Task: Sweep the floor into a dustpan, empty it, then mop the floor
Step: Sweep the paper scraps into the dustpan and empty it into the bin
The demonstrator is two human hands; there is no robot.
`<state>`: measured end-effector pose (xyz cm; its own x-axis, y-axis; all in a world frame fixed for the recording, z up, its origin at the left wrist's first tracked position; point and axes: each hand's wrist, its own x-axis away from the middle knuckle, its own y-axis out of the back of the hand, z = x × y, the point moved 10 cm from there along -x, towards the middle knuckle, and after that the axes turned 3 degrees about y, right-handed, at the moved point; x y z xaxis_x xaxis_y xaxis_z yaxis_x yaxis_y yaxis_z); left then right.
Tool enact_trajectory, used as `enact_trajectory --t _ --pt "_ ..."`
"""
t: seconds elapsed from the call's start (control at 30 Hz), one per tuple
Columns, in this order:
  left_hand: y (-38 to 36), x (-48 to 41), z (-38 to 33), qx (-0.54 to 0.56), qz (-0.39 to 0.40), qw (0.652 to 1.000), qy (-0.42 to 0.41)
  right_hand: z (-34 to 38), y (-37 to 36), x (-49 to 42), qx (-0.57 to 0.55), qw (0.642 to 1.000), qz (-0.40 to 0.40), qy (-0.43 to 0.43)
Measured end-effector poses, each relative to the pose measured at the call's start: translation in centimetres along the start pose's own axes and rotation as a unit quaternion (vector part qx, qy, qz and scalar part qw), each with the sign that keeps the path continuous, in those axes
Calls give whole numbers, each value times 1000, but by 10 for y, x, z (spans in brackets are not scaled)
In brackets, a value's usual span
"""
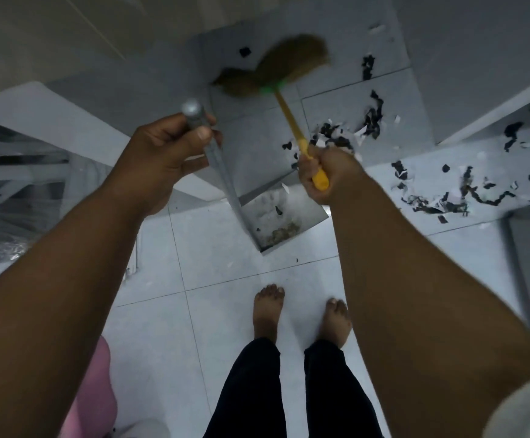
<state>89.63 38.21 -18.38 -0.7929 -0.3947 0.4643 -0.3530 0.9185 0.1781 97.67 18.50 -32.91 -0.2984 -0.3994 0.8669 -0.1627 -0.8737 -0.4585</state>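
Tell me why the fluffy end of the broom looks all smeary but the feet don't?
In the head view the broom head is smeared by motion blur as the right hand swings it; the feet are standing and look sharper. The left hand gripping the dustpan handle is fairly clear, and the wide lens bends the floor tile lines near the edges.

Pale tiled floor point(226, 311); grey furniture point(68, 99), perhaps a table.
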Motion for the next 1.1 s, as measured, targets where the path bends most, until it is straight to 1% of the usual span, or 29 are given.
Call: enact_trajectory --t 0.1,0.17,0.23,0.3,0.37,0.47,0.57,0.63,0.67,0.73,0.83,0.93,1.0,1.1 --pt "0 2 0 12 -6 1000 14 -36 41 58 -53 998 -17 -26" --pt "-1 6 1 14 -6 1000 27 -49 54 98 -57 998 -31 -15" --pt "-2 8 1 16 -3 999 35 -49 46 127 -61 998 -15 12" --pt "-1 10 1 14 -3 999 37 -37 25 137 -68 997 16 36" --pt "0 11 2 12 -2 999 36 -16 -5 125 -74 994 51 59" --pt "4 10 3 14 -3 999 29 17 -58 77 -83 989 87 85" --pt "5 7 6 12 4 1000 20 43 -100 11 -98 988 75 96" --pt "7 4 7 13 14 1000 7 49 -112 -25 -91 990 54 98" --pt "7 5 6 12 19 1000 1 49 -109 -39 -80 991 38 103" --pt "10 -1 9 11 23 1000 -11 44 -102 -65 -56 992 32 109" --pt "11 -2 9 18 18 1000 -14 17 -69 -71 -87 995 0 59" --pt "4 -2 6 10 25 1000 -8 -5 -26 -37 -37 996 -29 75" --pt "1 -1 3 8 26 1000 -2 -21 -3 1 -67 995 -40 65" --pt "-1 -3 -1 12 13 1000 7 -29 16 62 -76 992 -46 86"
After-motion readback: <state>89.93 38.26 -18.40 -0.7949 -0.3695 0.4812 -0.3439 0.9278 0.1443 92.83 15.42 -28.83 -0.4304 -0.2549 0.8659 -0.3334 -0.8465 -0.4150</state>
